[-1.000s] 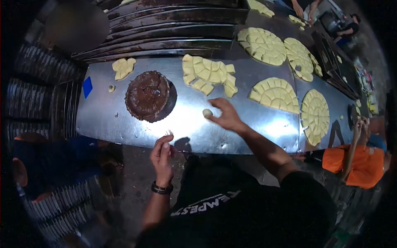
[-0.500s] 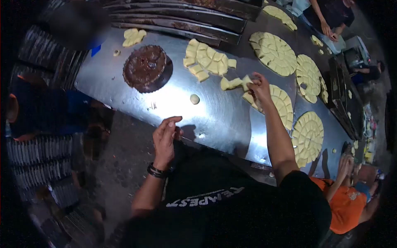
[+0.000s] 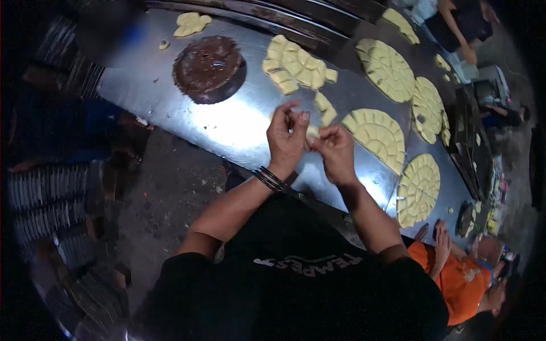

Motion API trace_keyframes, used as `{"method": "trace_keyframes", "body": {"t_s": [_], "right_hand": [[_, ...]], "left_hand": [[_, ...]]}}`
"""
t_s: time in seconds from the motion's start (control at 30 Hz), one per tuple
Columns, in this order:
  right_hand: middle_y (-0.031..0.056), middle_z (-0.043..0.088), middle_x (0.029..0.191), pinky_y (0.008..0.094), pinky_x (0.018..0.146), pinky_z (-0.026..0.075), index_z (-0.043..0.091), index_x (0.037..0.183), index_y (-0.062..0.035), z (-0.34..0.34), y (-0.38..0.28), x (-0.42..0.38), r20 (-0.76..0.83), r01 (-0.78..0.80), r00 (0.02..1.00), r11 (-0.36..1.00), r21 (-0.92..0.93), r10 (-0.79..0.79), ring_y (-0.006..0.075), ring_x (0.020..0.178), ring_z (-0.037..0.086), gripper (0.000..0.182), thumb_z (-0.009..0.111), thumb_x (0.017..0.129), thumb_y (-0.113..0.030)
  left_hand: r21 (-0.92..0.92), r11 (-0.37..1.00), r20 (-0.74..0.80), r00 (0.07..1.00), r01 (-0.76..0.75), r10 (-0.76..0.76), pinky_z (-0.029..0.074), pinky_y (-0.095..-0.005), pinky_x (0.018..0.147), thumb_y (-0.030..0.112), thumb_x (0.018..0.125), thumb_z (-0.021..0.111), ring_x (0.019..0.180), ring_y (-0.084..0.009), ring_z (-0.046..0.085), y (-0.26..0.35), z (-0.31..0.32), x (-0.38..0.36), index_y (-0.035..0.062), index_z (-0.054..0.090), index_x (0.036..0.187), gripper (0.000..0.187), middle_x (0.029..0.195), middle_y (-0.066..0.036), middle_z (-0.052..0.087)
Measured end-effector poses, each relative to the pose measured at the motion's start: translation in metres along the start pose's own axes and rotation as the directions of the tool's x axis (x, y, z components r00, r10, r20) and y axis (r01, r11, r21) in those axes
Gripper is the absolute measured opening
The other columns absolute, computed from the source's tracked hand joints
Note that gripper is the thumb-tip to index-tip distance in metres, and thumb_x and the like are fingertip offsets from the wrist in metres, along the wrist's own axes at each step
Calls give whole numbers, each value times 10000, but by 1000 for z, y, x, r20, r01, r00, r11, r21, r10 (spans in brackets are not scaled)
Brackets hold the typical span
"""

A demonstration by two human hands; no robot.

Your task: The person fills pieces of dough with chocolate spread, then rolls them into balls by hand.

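Note:
My left hand [image 3: 288, 136], with dark bands at the wrist, is raised over the metal table [image 3: 148, 102], its fingers bent; whether it touches dough is unclear. Close beside it, my right hand [image 3: 336, 149] pinches a small pale dough piece [image 3: 312, 134]. Just beyond the hands lies a strip of dough [image 3: 325, 109]. A cut dough slab [image 3: 296, 63] is farther back, and a partly used scored dough round [image 3: 377, 136] lies to the right. The round pan of dark brown filling [image 3: 208, 68] stands at the left.
More scored dough rounds [image 3: 387, 69] lie on the right, with another [image 3: 419, 190] near the front edge. Dark trays [image 3: 284, 23] line the back. A person in orange [image 3: 455, 278] works at lower right; another person's arm [image 3: 453, 28] shows at upper right.
My right hand has come left and nearer from the dough round with a dough piece. My left hand has moved right and up to meet it. The view has shifted slightly.

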State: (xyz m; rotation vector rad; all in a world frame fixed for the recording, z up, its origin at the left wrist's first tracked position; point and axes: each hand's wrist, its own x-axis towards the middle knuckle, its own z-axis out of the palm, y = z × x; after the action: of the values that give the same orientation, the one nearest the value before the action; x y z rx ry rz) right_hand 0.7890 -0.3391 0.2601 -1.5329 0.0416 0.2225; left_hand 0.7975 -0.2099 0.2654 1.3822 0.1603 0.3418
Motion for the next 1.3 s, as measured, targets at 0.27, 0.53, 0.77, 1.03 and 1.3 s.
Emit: {"method": "trace_keyframes", "body": {"t_s": [0.27,0.53,0.77,1.03,1.3], "right_hand": [[75,588,938,257,608,517,93,1456,-197,75,-33,21,695,-713,515,701,23,502,110,657,581,830,623,833,-60],[63,645,935,323,756,505,531,1224,-105,192,-56,144,727,414,683,783,-465,71,214,892,631,474,594,773,27],[206,630,889,402,752,495,583,987,-39,247,-26,210,663,649,710,146,-747,236,342,873,618,313,627,677,-37],[36,625,936,211,568,452,500,1142,-43,218,-39,226,619,-492,508,792,-362,599,81,719,585,327,602,832,-60],[78,578,1089,278,736,506,441,1259,-104,131,-29,130,805,-690,578,605,397,130,172,934,596,460,586,827,-37]], "left_hand": [[171,967,107,980,-187,170,433,-236,611,191,883,548,719,-117,504,-19,-107,8,-22,520,1147,340,862,-91,539],[-244,967,-393,905,69,-164,357,-341,877,438,958,308,999,-198,463,-38,-191,83,14,326,1299,544,1223,-118,432],[-651,737,-320,814,182,-484,296,-441,1014,508,952,280,1199,-369,385,-32,-214,118,89,171,1401,624,1435,-158,231],[-527,813,-267,860,248,-436,300,-409,987,542,928,301,1216,-311,349,-20,-223,115,6,188,1397,721,1403,-177,243],[-304,887,151,937,348,-316,428,-397,890,489,968,179,1102,-244,497,26,-173,69,-22,421,1276,644,1226,-156,500]]}}
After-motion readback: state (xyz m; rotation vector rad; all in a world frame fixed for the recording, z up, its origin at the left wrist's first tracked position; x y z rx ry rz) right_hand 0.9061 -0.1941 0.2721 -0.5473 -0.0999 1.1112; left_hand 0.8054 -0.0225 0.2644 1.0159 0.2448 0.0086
